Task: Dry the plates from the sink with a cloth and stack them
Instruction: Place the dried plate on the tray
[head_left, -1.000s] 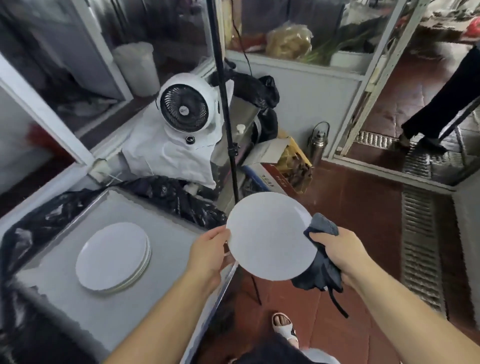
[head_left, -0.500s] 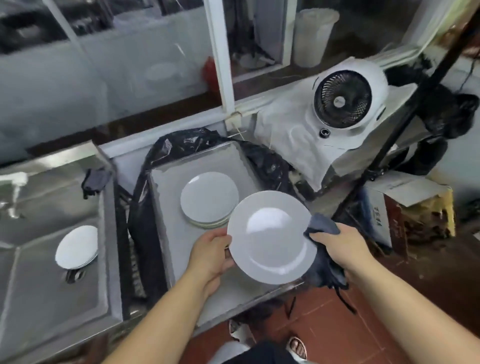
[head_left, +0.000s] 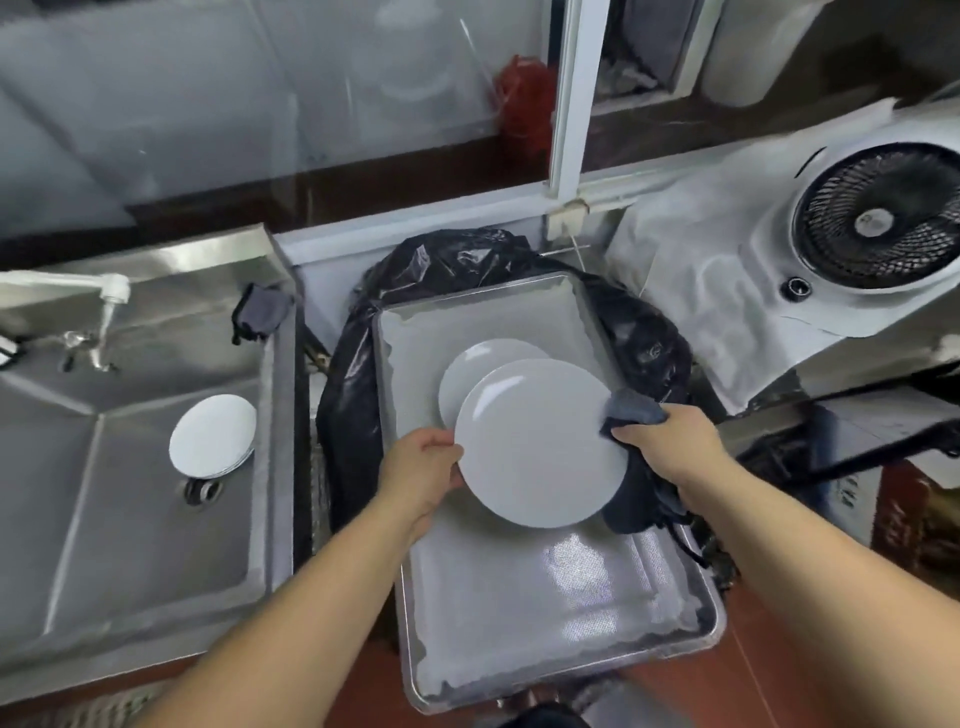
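- Plate (head_left: 540, 441): round, white, glossy, held over the tray (head_left: 561, 613), partly above the stack (head_left: 478, 371).
- Handling: likely rigid, breakable, slick if damp; best gripped at opposite rim edges.
- Left hand (head_left: 421, 470) pinches the near-left rim.
- Right hand (head_left: 670, 449) grips the dark, soft cloth (head_left: 631, 410) against the right rim.
- Remaining plates (head_left: 213, 435) lie in the steel sink (head_left: 130, 519).

A white fan (head_left: 878, 218) with a black grille sits at the right of a glass partition, its base draped in white plastic sheeting (head_left: 696, 291). Left of the fan, black plastic bagging (head_left: 467, 260) bunches below the window frame (head_left: 563, 104); a red bag (head_left: 522, 101) shows behind the glass.
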